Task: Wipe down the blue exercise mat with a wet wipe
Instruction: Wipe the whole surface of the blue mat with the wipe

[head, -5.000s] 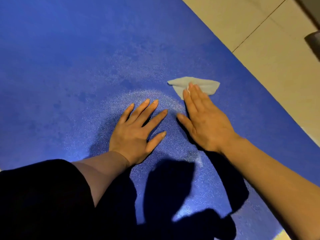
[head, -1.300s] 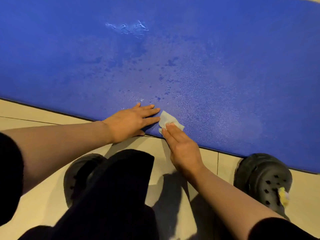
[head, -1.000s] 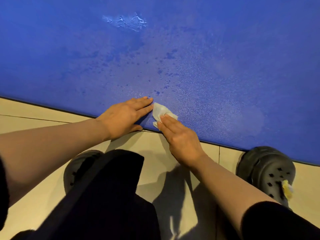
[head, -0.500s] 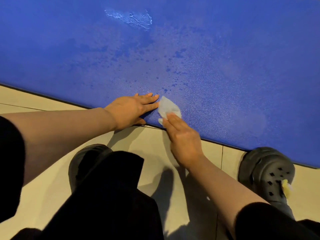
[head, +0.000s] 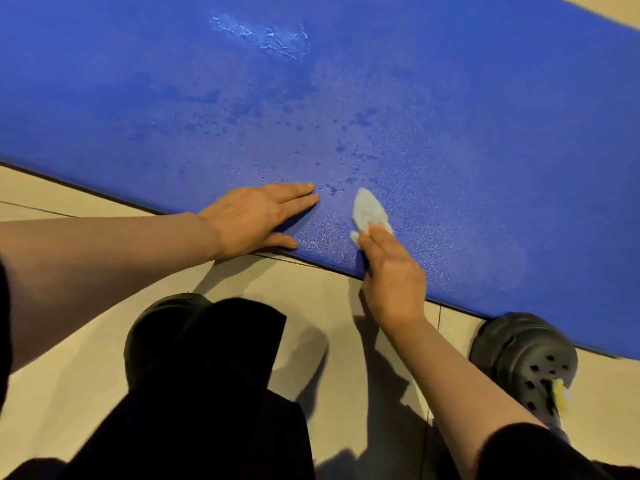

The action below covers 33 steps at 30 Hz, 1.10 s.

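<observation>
The blue exercise mat fills the upper part of the head view, with dark wet spots near its middle and a pale scuffed patch at the top. My left hand lies flat on the mat's near edge, fingers straight and pointing right. My right hand presses a crumpled white wet wipe onto the mat with straight fingers, just right of my left hand. A gap of bare mat separates the two hands.
Beige floor tiles run along the mat's near edge. My two black clogs stand on the tiles, the left clog partly under a dark garment, the right clog touching the mat's edge.
My right hand and the wipe have slid to the right, away from my left hand. My left hand has stayed on the mat's edge.
</observation>
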{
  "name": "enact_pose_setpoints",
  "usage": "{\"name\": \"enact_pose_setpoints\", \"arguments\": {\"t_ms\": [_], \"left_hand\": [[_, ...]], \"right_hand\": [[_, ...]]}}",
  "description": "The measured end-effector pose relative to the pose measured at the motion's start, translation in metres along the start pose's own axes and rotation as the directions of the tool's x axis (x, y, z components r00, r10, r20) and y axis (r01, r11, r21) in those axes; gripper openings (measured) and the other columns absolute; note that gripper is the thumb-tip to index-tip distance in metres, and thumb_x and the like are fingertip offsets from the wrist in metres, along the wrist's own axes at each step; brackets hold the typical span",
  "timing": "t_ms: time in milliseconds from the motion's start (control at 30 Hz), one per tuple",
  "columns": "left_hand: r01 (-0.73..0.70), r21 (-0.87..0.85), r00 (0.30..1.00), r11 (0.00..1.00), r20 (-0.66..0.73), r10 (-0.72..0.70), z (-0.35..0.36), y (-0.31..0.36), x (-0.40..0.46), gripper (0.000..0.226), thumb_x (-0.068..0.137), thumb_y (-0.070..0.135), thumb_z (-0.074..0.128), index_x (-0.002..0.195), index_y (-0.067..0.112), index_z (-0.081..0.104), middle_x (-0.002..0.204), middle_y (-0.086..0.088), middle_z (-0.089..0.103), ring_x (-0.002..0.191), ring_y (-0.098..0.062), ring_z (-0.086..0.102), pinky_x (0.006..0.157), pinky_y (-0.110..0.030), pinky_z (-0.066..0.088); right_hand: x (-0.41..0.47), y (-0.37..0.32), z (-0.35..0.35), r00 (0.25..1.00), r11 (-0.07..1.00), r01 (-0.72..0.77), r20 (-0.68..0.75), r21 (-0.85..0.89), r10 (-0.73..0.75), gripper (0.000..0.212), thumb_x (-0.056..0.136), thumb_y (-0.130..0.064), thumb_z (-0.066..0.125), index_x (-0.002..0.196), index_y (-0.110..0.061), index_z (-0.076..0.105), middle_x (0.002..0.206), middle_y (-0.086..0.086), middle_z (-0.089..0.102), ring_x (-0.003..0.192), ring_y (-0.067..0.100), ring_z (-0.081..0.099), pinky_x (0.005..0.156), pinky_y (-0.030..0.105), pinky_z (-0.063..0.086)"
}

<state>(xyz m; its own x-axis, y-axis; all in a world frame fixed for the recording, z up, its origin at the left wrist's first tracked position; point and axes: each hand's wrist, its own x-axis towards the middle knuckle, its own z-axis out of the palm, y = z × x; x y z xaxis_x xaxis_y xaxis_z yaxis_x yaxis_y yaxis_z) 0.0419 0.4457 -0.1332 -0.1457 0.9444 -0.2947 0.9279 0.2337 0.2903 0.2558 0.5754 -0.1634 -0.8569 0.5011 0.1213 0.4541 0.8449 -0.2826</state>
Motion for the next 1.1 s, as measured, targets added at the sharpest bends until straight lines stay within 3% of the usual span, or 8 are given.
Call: {"name": "enact_pose_setpoints", "arguments": {"t_ms": [133,267,433,567,733,833,933,1100], "left_hand": [[-0.054,0.093,0.998,0.994,-0.024,0.057,0.0,-0.007,0.012,0.083,0.088,0.046,0.063,0.152,0.013,0.023,0.161,-0.006,0.016,0.149,-0.023,0.015,0.118,-0.036,0.01],[0.017,0.083,0.998,0.996,0.066,-0.023,0.003,-0.013,0.022,0.094,0.086,0.055,0.059,0.155,0.016,0.007,0.162,-0.002,-0.004,0.15,-0.019,-0.002,0.118,-0.034,-0.004],[0.007,0.037,0.997,0.999,0.079,-0.01,0.007,-0.017,0.025,0.096,0.084,0.056,0.059,0.155,0.018,0.007,0.161,0.002,-0.005,0.149,-0.015,-0.003,0.117,-0.031,-0.004],[-0.008,0.046,0.999,0.999,0.038,0.006,0.007,-0.021,0.026,0.095,0.082,0.057,0.06,0.154,0.018,0.012,0.161,0.002,-0.001,0.149,-0.016,0.002,0.116,-0.031,-0.001],[-0.007,0.052,1.0,0.999,0.018,0.006,0.008,-0.02,0.023,0.096,0.078,0.062,0.055,0.154,0.018,0.015,0.161,0.001,0.006,0.149,-0.017,0.008,0.115,-0.031,0.004],[-0.019,0.052,1.0,0.998,0.007,0.019,0.007,-0.02,0.023,0.097,0.075,0.066,0.046,0.153,0.017,0.018,0.161,0.0,0.01,0.148,-0.019,0.012,0.115,-0.033,0.007],[-0.038,0.065,0.999,0.997,-0.009,0.038,0.009,-0.022,0.025,0.096,0.077,0.065,0.051,0.154,0.017,0.018,0.161,0.0,0.008,0.147,-0.015,0.008,0.114,-0.031,0.006],[-0.053,0.081,0.997,0.995,-0.059,0.057,0.009,-0.025,0.025,0.095,0.077,0.065,0.056,0.153,0.02,0.022,0.161,0.003,0.01,0.14,-0.007,0.003,0.109,-0.028,0.013]], "right_hand": [[0.019,-0.02,0.013,0.991,0.99,-0.126,-0.04,0.062,0.128,0.046,0.054,0.011,0.083,0.097,-0.004,0.075,0.11,0.016,0.071,0.097,0.032,0.07,0.068,0.037,0.058],[0.051,-0.053,0.024,0.997,0.99,0.045,0.06,0.135,-0.054,0.029,0.066,0.001,0.079,0.092,-0.01,0.073,0.108,0.009,0.07,0.094,0.023,0.069,0.066,0.027,0.046],[0.038,-0.001,0.01,0.999,0.998,0.04,-0.016,0.046,-0.04,0.051,0.057,0.009,0.08,0.105,-0.006,0.074,0.118,0.013,0.069,0.105,0.029,0.068,0.07,0.037,0.058],[0.043,-0.006,0.017,0.979,0.981,-0.174,-0.093,0.09,0.183,0.03,0.069,0.002,0.063,0.097,-0.004,0.074,0.112,0.015,0.07,0.1,0.033,0.069,0.07,0.036,0.058],[0.073,-0.048,0.03,0.999,0.989,-0.043,0.028,0.141,0.039,0.025,0.071,0.004,0.071,0.094,-0.005,0.071,0.112,0.011,0.068,0.099,0.026,0.067,0.063,0.032,0.05],[0.07,-0.033,0.02,0.988,0.988,-0.056,0.154,0.142,0.034,0.034,0.087,0.0,0.061,0.119,-0.009,0.067,0.138,0.009,0.056,0.128,0.024,0.052,0.088,0.037,0.052],[0.056,-0.003,0.006,0.981,0.977,-0.189,0.07,0.098,0.183,0.041,0.084,0.003,0.063,0.122,-0.012,0.067,0.14,0.009,0.054,0.13,0.026,0.05,0.098,0.036,0.046],[0.076,-0.023,0.029,0.937,0.932,-0.318,-0.091,0.175,0.337,0.027,0.079,0.0,0.059,0.102,-0.001,0.074,0.118,0.018,0.067,0.11,0.033,0.065,0.085,0.037,0.053]]}}
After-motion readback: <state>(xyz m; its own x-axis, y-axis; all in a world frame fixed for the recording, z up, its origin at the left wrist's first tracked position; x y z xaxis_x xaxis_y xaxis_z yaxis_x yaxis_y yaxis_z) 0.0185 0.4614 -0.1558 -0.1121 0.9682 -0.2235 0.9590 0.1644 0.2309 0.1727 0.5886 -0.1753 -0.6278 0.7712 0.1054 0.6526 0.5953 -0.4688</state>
